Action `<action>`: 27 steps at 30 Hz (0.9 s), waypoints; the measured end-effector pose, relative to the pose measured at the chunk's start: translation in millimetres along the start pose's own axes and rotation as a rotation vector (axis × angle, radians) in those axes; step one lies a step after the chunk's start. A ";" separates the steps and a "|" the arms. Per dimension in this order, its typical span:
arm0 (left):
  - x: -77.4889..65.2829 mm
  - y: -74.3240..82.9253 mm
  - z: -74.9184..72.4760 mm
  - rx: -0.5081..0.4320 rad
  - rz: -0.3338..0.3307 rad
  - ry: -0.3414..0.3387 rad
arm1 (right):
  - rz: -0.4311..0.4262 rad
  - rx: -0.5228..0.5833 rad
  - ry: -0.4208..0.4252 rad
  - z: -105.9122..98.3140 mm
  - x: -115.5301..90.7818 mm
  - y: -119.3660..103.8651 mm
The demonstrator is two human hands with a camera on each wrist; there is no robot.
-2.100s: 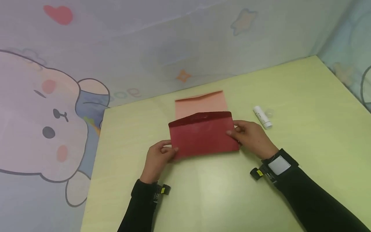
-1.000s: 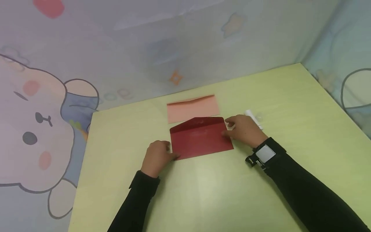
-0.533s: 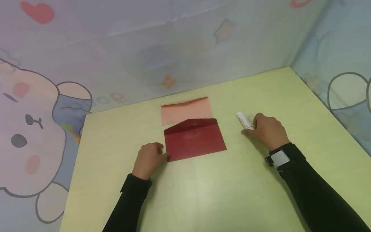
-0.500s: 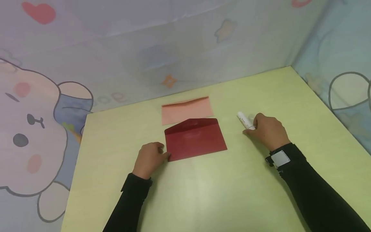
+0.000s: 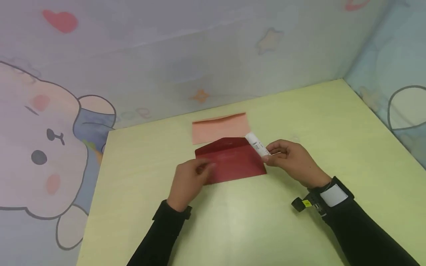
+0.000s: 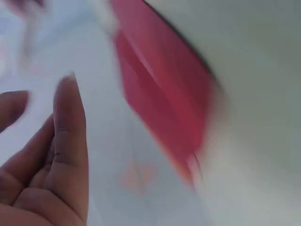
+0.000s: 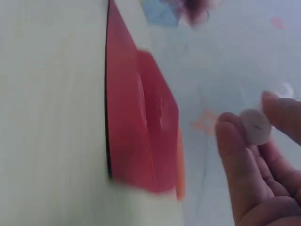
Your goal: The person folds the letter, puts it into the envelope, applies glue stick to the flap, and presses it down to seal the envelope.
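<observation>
A dark red envelope [image 5: 234, 162] lies on the table with its flap unfolded toward the back. My right hand [image 5: 296, 162] pinches a white glue stick [image 5: 257, 144] by its near end, over the envelope's right side. In the right wrist view the round end of the glue stick [image 7: 255, 126] shows between thumb and fingers. My left hand [image 5: 189, 181] is over the envelope's left part, holding nothing. In the left wrist view the thumb and forefinger of that hand [image 6: 61, 165] stand apart, the red envelope [image 6: 164, 84] blurred beside them.
Behind the red envelope lies a pink envelope [image 5: 221, 129], its lower edge close to the red flap. A small clear round piece [image 5: 295, 139] is faintly visible on the yellow table [image 5: 233, 229] beyond my right hand. A printed cloth wall [image 5: 149, 66] rises along the back and left.
My right hand let go of the red envelope's right edge, took the glue stick from the table and brought it left. My left hand left the envelope's left edge and moved right over it.
</observation>
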State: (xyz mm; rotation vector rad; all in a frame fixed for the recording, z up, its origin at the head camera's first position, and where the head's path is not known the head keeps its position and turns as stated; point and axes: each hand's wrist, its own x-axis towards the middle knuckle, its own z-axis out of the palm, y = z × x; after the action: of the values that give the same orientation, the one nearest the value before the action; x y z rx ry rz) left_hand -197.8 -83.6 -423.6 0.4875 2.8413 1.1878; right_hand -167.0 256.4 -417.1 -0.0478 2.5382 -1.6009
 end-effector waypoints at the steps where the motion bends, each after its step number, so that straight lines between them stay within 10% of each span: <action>1: 1.0 8.3 6.5 -0.096 0.022 -0.031 | -0.018 0.032 -0.002 7.6 -2.1 -3.5; 5: 9.8 31.3 31.0 -0.470 0.012 -0.125 | -0.064 0.064 0.031 40.1 -9.2 -15.3; 9: 15.2 37.4 44.5 -0.666 -0.066 -0.072 | -0.096 0.037 0.053 66.1 -13.1 -20.2; 27: 11.7 25.3 38.9 -0.844 -0.108 -0.139 | -0.217 0.495 -0.198 89.3 -6.1 -0.9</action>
State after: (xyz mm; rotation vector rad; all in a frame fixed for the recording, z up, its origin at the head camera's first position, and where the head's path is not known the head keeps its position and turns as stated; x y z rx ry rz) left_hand -196.5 -36.6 -432.4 0.3307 1.9454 2.0258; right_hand -149.0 176.7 -453.6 -0.4164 1.9859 -2.1392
